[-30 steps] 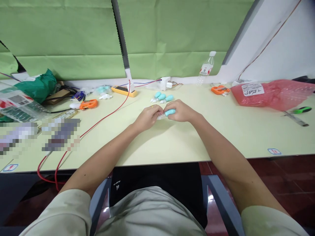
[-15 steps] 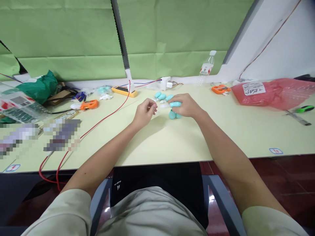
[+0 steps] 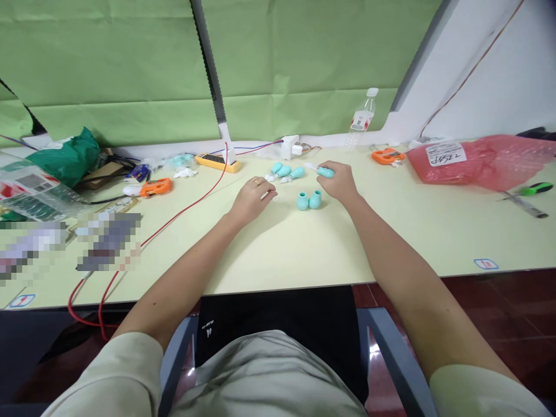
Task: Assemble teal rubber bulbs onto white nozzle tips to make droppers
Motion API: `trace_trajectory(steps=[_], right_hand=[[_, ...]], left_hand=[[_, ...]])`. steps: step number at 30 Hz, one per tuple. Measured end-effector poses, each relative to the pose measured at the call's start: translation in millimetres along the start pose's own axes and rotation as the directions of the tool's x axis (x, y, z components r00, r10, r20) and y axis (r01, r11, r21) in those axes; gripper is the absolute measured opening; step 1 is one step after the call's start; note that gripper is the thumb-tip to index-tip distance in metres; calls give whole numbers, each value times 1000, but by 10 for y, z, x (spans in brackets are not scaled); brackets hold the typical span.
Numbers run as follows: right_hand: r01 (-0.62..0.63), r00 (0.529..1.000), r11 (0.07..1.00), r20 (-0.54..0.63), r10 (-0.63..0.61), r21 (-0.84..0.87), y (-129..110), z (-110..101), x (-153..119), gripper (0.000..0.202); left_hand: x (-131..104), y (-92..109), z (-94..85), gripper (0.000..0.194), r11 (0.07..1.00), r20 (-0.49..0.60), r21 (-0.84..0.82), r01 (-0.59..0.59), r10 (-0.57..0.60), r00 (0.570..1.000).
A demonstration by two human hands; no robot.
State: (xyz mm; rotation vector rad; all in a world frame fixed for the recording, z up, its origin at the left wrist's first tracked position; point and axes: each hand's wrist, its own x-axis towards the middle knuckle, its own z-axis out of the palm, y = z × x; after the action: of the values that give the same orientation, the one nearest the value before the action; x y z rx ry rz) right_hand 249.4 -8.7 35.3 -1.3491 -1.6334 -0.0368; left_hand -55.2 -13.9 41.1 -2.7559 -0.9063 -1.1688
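Observation:
My right hand [image 3: 340, 180] grips a teal bulb-handled piece [image 3: 325, 172] whose whitish tip points left. Low over the table, my left hand [image 3: 254, 200] has its fingers bent toward the thumb; a tiny pale bit shows at the fingertips, too small to name. Between and beyond the hands lie several similar teal pieces [image 3: 297, 172] with whitish tips. Nearer to me, two round teal bulbs with open necks [image 3: 302, 201] stand upright side by side, just left of my right wrist.
A yellow multimeter [image 3: 218, 163] lies behind my left hand, with a red cable [image 3: 185, 208] crossing the table. Orange tools [image 3: 388, 156] lie at both sides. A clear bottle [image 3: 363, 119] stands at the back; a red plastic package [image 3: 460, 162] and green-handled screwdriver [image 3: 536, 189] are right.
My right hand has moved up and right with the teal piece, uncovering the two upright bulbs. My left hand has shifted slightly left and turned palm-down.

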Motion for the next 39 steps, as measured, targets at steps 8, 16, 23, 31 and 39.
trace_trajectory(steps=[8,16,23,31,39], right_hand=[[-29,999,1000,44,29,-9,1,17,-7,29],[-26,996,1000,81,27,-7,-47,22,-33,27],[-33,995,999,96,34,-18,-58,10,-29,26],[-9,996,1000,85,9,-6,-61,14,-24,24],[0,996,1000,91,0,-6,-95,-1,-27,26]], left_hand=[[123,-72,34,17,1000,31,15,-1,1,1000],[162,-42,166,23,986,227,64,-153,135,965],[365,-109,206,26,970,387,65,-235,193,902],[531,-242,306,18,990,403,54,-130,98,910],[457,-232,190,17,994,394,45,-98,72,916]])
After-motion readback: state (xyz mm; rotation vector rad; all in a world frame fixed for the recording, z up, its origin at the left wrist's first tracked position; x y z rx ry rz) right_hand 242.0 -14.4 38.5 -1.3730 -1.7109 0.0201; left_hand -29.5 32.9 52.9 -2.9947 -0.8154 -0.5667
